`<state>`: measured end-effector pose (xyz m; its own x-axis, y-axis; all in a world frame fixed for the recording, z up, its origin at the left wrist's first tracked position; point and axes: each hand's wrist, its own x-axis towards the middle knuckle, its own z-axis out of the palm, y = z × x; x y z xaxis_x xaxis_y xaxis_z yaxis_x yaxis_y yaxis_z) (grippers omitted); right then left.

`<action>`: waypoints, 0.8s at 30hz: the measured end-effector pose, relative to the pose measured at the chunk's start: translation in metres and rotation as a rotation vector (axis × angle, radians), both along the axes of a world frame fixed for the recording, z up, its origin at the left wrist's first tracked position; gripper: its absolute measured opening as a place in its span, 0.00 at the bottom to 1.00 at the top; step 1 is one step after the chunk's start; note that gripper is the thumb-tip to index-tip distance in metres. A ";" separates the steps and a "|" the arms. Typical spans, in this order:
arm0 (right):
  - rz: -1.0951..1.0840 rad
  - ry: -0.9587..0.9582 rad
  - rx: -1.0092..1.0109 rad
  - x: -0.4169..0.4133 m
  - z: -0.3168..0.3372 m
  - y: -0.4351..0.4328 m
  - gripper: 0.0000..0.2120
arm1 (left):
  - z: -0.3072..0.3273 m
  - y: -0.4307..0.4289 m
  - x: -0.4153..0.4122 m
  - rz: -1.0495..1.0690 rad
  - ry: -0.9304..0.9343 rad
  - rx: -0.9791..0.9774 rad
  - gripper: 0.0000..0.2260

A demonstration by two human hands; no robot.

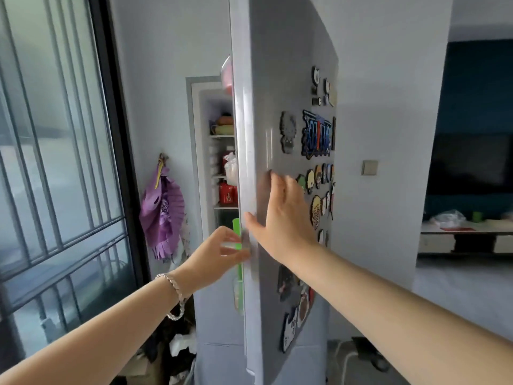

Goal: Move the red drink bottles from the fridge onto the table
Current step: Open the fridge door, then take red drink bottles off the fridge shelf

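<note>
Left hand point(222, 247) curls its fingers round the edge of the fridge door point(266, 107). Right hand point(283, 220) lies flat on the door front, fingers spread, beside magnets point(316, 134). Door partly open. Red drink bottles point(227, 193) sit on a shelf inside the fridge point(204, 134). Table point(444, 232) far right, well apart.

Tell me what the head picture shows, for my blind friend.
A grey fridge door stands partly open: the left hand grips its edge, the right hand lies flat on its front beside magnets. Red bottles show inside.
</note>
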<state>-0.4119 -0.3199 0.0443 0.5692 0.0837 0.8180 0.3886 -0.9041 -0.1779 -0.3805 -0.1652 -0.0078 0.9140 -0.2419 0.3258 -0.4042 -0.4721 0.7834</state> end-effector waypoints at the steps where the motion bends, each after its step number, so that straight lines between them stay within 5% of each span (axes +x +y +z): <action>1: -0.056 0.001 0.034 -0.006 -0.002 -0.001 0.41 | 0.004 -0.002 -0.005 -0.017 0.010 0.003 0.09; 5: -0.216 0.015 0.223 -0.024 -0.008 -0.018 0.52 | 0.013 -0.013 -0.019 0.027 0.022 0.055 0.06; 11: -0.435 -0.050 0.233 -0.046 -0.009 -0.076 0.51 | 0.017 -0.056 -0.043 0.018 0.004 0.182 0.03; 16: -0.458 0.031 0.371 -0.058 -0.003 -0.126 0.51 | 0.037 -0.108 -0.059 0.000 0.231 -0.010 0.03; 24: -0.426 0.054 0.637 -0.068 -0.008 -0.249 0.51 | 0.056 -0.211 -0.070 -0.028 0.322 -0.137 0.08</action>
